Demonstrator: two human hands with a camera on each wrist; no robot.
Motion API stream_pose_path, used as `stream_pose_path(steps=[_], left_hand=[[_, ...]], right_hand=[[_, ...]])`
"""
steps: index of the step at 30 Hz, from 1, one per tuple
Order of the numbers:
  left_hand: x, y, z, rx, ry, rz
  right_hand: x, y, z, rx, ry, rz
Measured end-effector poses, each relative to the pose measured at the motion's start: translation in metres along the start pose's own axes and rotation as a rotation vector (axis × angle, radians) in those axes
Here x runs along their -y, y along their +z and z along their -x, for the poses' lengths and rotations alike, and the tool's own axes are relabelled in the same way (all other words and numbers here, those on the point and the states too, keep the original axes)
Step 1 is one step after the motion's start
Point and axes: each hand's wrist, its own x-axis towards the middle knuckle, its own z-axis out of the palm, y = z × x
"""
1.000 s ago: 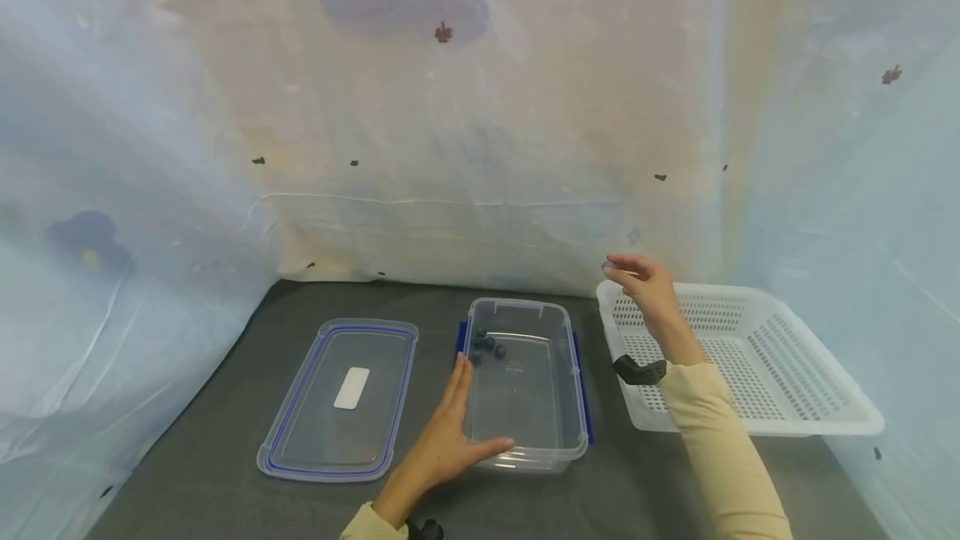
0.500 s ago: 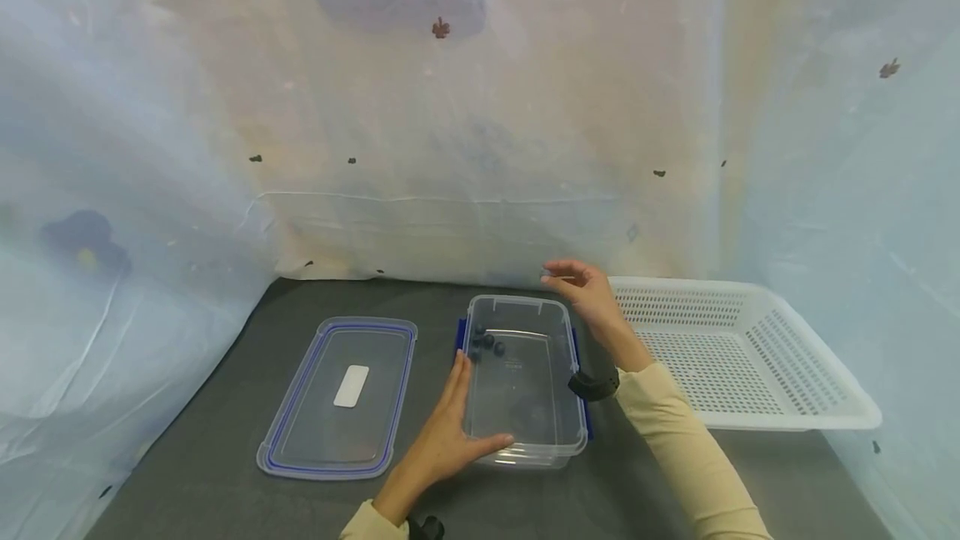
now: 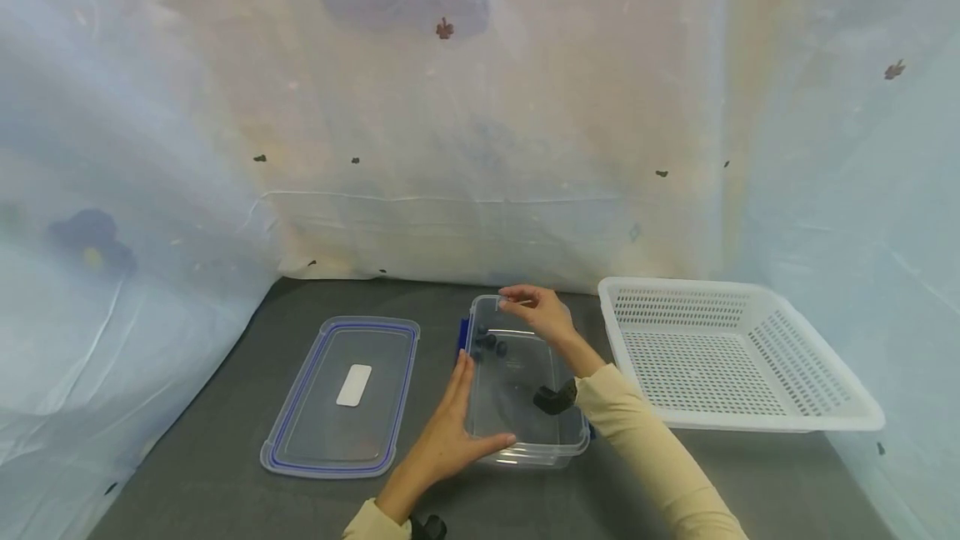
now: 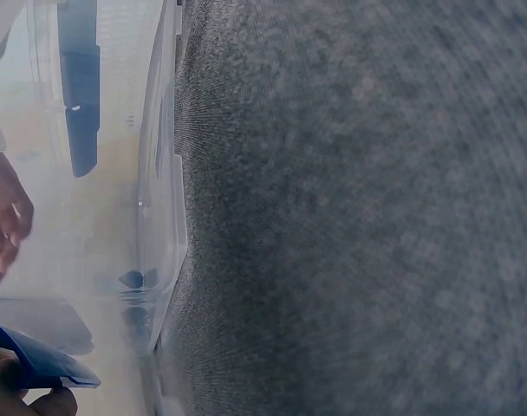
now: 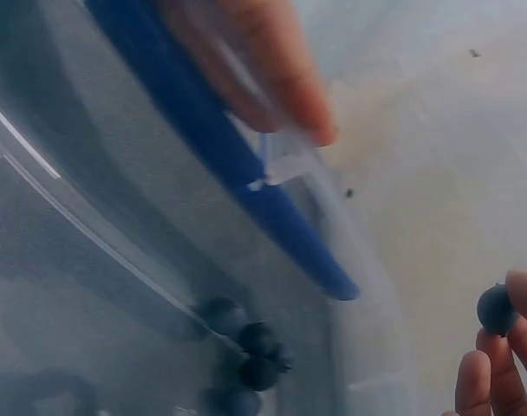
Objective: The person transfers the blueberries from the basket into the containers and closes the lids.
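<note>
A clear plastic food container (image 3: pixel 536 446) with blue side latches sits in the middle of the table without its lid. Several blueberries (image 3: pixel 501 348) lie on its floor, towards the far left corner. Over the far part of the container, my right hand (image 3: pixel 543 315) pinches one blueberry (image 5: pixel 496 309) between thumb and fingertips. My left hand (image 3: pixel 446 433) rests against the container's left side, its fingers straight along the rim and the thumb stretched over the near left corner. In the left wrist view, fingertips show beside a blue latch (image 4: pixel 38 360).
To the left, the clear lid (image 3: pixel 318 432) with a blue seal and a white label lies flat on the dark grey table. A white perforated basket (image 3: pixel 780 422) stands at the right. Pale patterned sheeting (image 3: pixel 450 123) hangs behind and on both sides.
My right hand has moved left and slightly down, from over the basket to above the container, carrying the blueberry. My left hand has stayed at the container's side.
</note>
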Motion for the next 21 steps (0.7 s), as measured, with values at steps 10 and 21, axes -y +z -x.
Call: stream_pose_path(steps=[10,21], left_hand=[[-0.001,0.000,0.000,0.011,-0.005,0.004],[-0.001,-0.001,0.000,0.006,-0.006,-0.001]], right_hand=[[-0.021,0.021,-0.009,-0.017,0.073,-0.003],[-0.037,0.035,-0.019,-0.082,0.080,0.120]])
